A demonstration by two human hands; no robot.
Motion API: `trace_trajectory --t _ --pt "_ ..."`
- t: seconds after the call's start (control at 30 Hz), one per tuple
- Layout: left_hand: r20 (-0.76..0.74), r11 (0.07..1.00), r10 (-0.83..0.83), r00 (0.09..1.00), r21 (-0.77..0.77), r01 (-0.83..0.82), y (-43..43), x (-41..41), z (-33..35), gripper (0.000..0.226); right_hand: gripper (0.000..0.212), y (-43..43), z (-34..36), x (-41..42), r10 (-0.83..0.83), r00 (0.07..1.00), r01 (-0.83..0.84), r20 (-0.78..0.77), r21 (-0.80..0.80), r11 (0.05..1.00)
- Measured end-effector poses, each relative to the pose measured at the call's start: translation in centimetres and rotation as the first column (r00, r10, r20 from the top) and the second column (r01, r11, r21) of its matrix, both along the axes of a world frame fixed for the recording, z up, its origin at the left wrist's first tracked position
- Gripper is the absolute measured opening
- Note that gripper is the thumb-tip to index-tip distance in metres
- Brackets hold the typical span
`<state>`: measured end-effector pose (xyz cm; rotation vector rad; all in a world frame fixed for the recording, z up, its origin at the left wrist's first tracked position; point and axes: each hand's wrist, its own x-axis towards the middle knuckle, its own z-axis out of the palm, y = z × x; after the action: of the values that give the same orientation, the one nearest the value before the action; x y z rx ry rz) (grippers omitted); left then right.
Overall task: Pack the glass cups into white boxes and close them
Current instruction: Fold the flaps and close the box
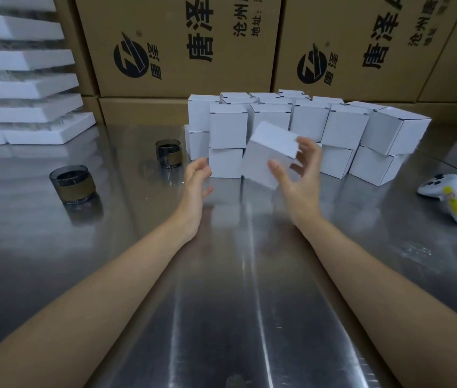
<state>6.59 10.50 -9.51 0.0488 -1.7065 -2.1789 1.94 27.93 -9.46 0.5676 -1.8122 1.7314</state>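
1. Counter [235,303]: bare polished steel. Judged low-friction, so anything set down w/ sideways motion may slide.

2. Left hand [197,179]: fingers relaxed and spread wide, holding nothing. It sits just beside the tilted box [270,152]; no contact visible.

3. Right hand [296,175]: thumb on the near face, fingers [310,148] curled over the far-right edge of the tilted box. The box is off the counter, one corner down, and appears closed. The area is blurred, so grip firmness and contents can't be confirmed.
   - Risk: one-hand hold on a box at an angle. If it slips, it drops onto the counter. If a cup is inside, glass may break.
   - Prevention: bring the left hand onto the opposite face.

4. Near cup [72,184]: upright on the counter, far left, unpacked, well apart from both hands.
   - Risk: a fast reach w/ the left forearm could knock it over.

5. Controller [449,198]: on the counter, right of the right arm. Possible elbow snag.

6. Far cup [169,153]: upright, unpacked, near the left end of the box stack [345,127].

7. Box stack: two tiers, directly behind the tilted box, some units skewed.
   - Risk: pushing the tilted box fwd strikes the front row, and the upper tier may topple.

8. Cartons [179,51]: at the rear. No hazard judged.
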Motion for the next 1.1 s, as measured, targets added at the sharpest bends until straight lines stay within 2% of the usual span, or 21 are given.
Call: trace_trajectory --t 0.07,0.17,0.27,0.5,0.7,0.8,0.93,1.1 --pt "0.016 1.000 0.004 1.000 0.000 -0.004 -0.2 -0.3 -0.2 0.020 0.056 1.1 0.0 -1.1 -0.138 0.990 0.135 -0.030 -0.074 0.988" --pt "0.030 1.000 0.005 1.000 -0.024 -0.004 -0.2 -0.5 -0.5 0.023 0.056 2.7 0.0 -3.0 -0.283 0.959 0.273 -0.029 -0.188 0.944" --pt "0.032 0.999 -0.014 0.999 -0.037 0.015 -0.2 -0.6 -0.5 0.022 0.057 3.9 0.0 -4.8 -0.374 0.923 0.351 -0.087 -0.201 0.914" --pt "0.023 0.996 -0.074 0.997 -0.048 0.075 -0.2 -0.9 -0.6 0.024 0.056 3.5 0.2 -7.6 -0.381 0.915 0.375 -0.134 -0.066 0.925" --pt "0.021 0.992 -0.109 0.994 -0.069 0.110 -0.2 -1.1 -0.5 0.028 0.058 3.4 0.0 -8.6 -0.371 0.923 0.373 -0.103 -0.004 0.928" --pt "0.027 0.974 -0.112 0.993 -0.196 0.115 0.0 -1.1 -0.8 0.029 0.059 3.3 -0.1 -9.0 -0.378 0.919 0.382 -0.109 0.024 0.924" --pt "0.072 0.903 -0.117 0.991 -0.408 0.136 0.1 -1.4 -1.5 0.028 0.058 3.2 -0.1 -9.0 -0.364 0.929 0.367 -0.057 0.032 0.930" --pt "0.077 0.906 -0.041 0.996 -0.418 0.070 0.2 -1.8 -1.4 0.033 0.060 3.4 -0.2 -8.8 -0.375 0.926 0.378 -0.042 0.101 0.920"
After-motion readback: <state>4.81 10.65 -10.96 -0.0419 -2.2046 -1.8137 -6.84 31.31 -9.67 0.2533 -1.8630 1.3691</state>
